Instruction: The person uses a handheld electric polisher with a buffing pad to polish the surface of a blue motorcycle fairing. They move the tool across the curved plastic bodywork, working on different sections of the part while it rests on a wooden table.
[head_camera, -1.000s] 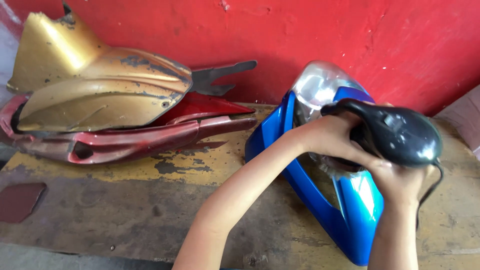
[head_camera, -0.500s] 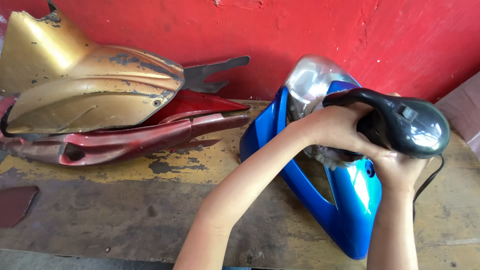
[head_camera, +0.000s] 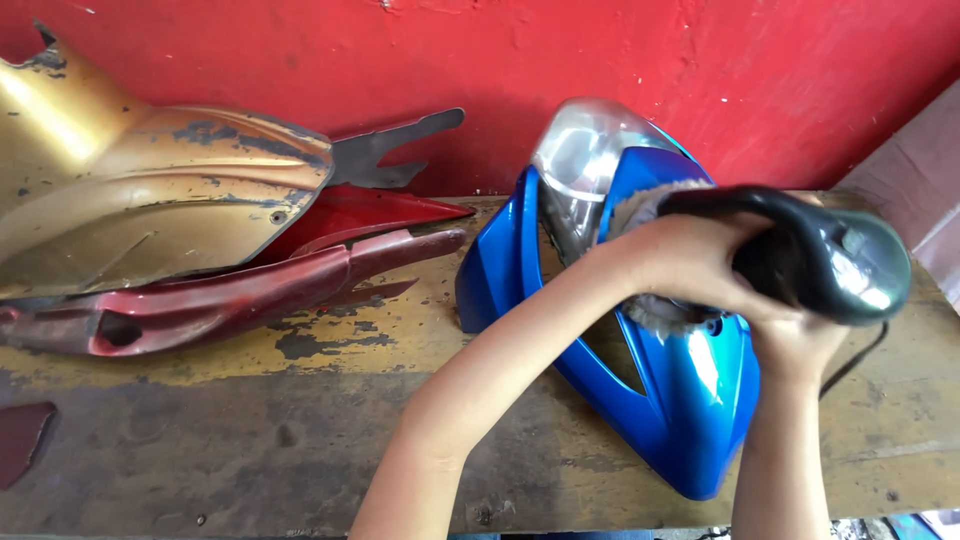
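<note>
A blue motorcycle front fairing (head_camera: 690, 400) with a clear headlight (head_camera: 580, 165) lies on a worn wooden bench (head_camera: 250, 440). Over it I hold a black electric polisher (head_camera: 820, 255) whose fuzzy pad (head_camera: 650, 310) presses on the blue surface. My left hand (head_camera: 690, 260) grips the polisher's front handle. My right hand (head_camera: 800, 340) holds its body from below. A black cord (head_camera: 855, 360) trails off to the right.
A worn gold body panel (head_camera: 140, 200) rests on dark red panels (head_camera: 250, 290) at the left of the bench. A red wall (head_camera: 600, 60) stands behind. A pale board (head_camera: 910, 190) leans at the right edge.
The polisher and both hands have shifted slightly along the blue fairing, and the view has shifted a little.
</note>
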